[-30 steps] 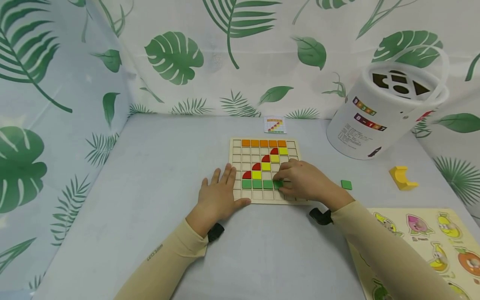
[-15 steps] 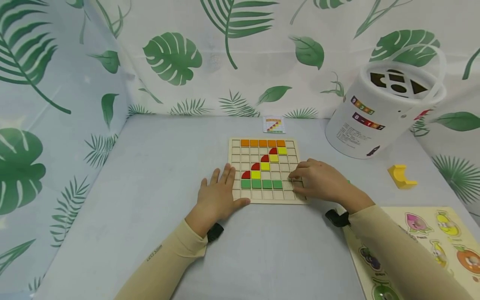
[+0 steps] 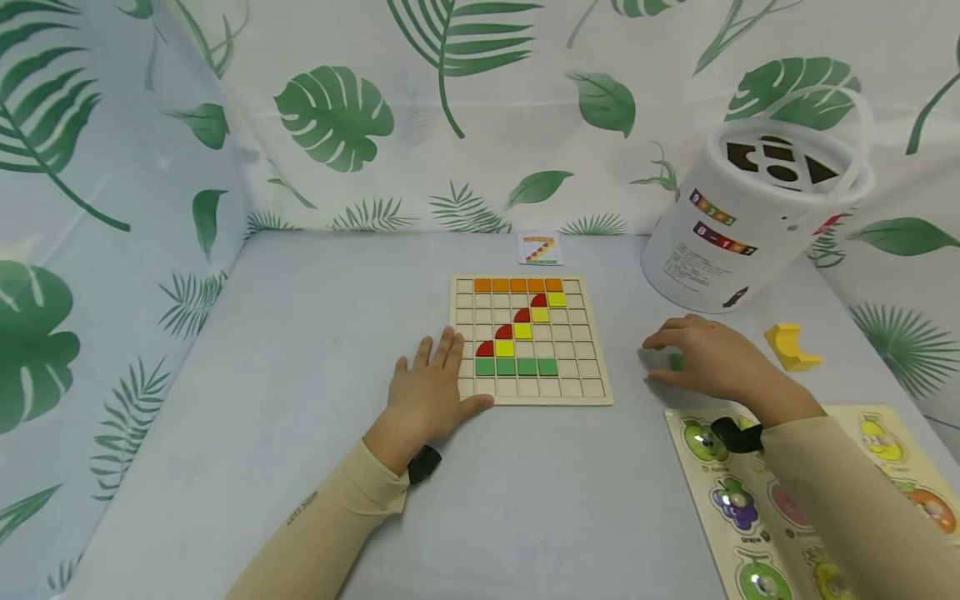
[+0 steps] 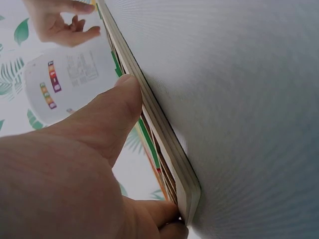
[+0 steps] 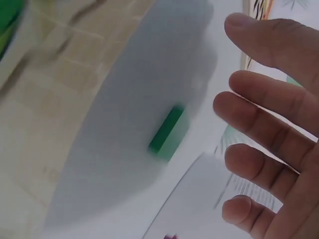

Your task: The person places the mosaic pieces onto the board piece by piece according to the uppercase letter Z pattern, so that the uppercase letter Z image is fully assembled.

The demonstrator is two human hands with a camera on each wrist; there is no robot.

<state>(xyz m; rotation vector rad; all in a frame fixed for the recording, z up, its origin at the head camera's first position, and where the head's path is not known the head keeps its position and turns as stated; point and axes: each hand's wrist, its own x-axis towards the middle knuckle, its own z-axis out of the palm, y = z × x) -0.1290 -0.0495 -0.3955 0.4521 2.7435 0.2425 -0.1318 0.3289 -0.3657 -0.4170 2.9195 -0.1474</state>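
Observation:
A wooden grid board [image 3: 577, 346] lies on the table. It bears an orange row on top, a diagonal of red quarter-round and yellow square tiles, and a row of green tiles [image 3: 527, 367] below. My left hand [image 3: 426, 396] rests at its left edge with fingers spread; the left wrist view has the thumb [image 4: 128, 94] on the near edge. To the right of the board my right hand [image 3: 712, 360] hovers around a loose green square tile [image 5: 169, 130]. In the right wrist view a gap separates the fingers from that tile, and nothing is held.
Behind the board lies a small pattern card [image 3: 540, 249]. A white bucket [image 3: 738, 225] with shaped holes in its lid stands at the back right. A yellow arch-shaped block [image 3: 789, 348] lies in front of it. A fruit puzzle board [image 3: 693, 492] lies under the right forearm.
My right hand has left the last green tile on the board and moved right to the loose green tile. The left hand stays put. The head view has shifted slightly.

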